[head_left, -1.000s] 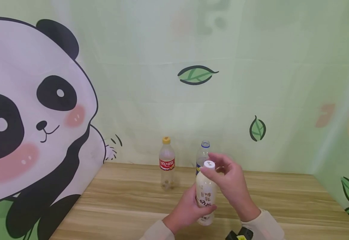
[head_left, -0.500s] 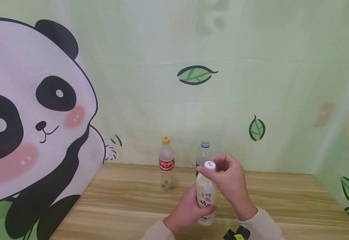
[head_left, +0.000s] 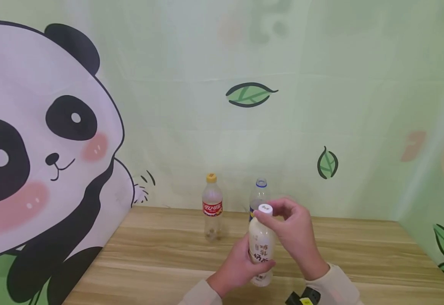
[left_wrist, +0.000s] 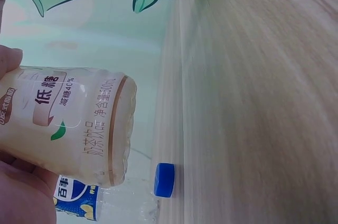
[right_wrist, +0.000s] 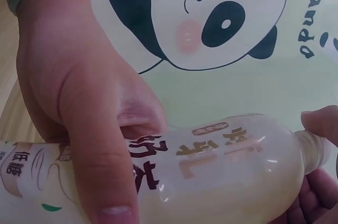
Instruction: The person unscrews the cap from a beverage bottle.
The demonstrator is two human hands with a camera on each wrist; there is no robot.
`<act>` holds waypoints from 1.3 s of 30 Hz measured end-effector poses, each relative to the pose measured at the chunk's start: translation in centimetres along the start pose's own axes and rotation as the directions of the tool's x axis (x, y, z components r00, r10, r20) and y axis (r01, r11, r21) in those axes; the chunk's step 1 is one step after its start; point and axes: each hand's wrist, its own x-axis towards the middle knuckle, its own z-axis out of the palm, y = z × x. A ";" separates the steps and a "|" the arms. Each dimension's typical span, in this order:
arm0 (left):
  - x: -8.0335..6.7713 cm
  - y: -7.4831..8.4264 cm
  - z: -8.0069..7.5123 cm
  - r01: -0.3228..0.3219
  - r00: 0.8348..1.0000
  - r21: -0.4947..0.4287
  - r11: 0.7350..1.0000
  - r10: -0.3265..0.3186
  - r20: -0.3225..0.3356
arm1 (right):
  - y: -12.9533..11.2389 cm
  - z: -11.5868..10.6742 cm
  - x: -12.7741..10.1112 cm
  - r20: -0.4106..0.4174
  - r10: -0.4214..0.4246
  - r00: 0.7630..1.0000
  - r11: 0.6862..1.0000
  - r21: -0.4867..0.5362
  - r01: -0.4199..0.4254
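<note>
A milk tea bottle (head_left: 259, 237) with a white cap (head_left: 265, 208) stands nearly upright at the centre right of the head view. My left hand (head_left: 241, 263) grips its body, thumb across the front. At the neck, my right hand (head_left: 297, 235) pinches the cap between thumb and fingers; the right wrist view shows its thumb (right_wrist: 321, 123) there. Brown print covers the bottle (left_wrist: 68, 123) in the left wrist view, with its base above the table. Behind it stands a clear, uncapped bottle (head_left: 259, 195) with a blue ring and blue label, partly hidden by my right hand.
A clear Coca-Cola bottle (head_left: 212, 209) with a yellow cap stands further left on the wooden table (head_left: 161, 254). In the left wrist view, a loose blue cap (left_wrist: 164, 180) lies on the table. A panda-printed cloth (head_left: 191, 127) hangs behind.
My right thumb and fingers have shifted slightly around the white cap, and the print on its top looks turned. My left hand and the milk tea bottle stay almost in place.
</note>
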 end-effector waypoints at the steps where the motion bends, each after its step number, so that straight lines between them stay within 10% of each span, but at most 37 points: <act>1: 0.0 0.0 0.0 0.002 1.000 0.001 1.000 -0.002 0.000 | 0.0 0.0 0.0 0.007 -0.005 1.000 1.000 0.004 0.005; 22: 0.1 0.0 -0.1 0.025 1.000 -0.013 1.000 -0.025 0.000 | 0.6 -0.2 0.0 0.094 -0.083 0.992 0.996 0.046 0.079; 39: 0.0 0.0 0.1 0.001 1.000 0.020 1.000 -0.001 -0.005 | 0.1 0.1 0.1 -0.043 0.017 0.999 0.998 -0.053 -0.019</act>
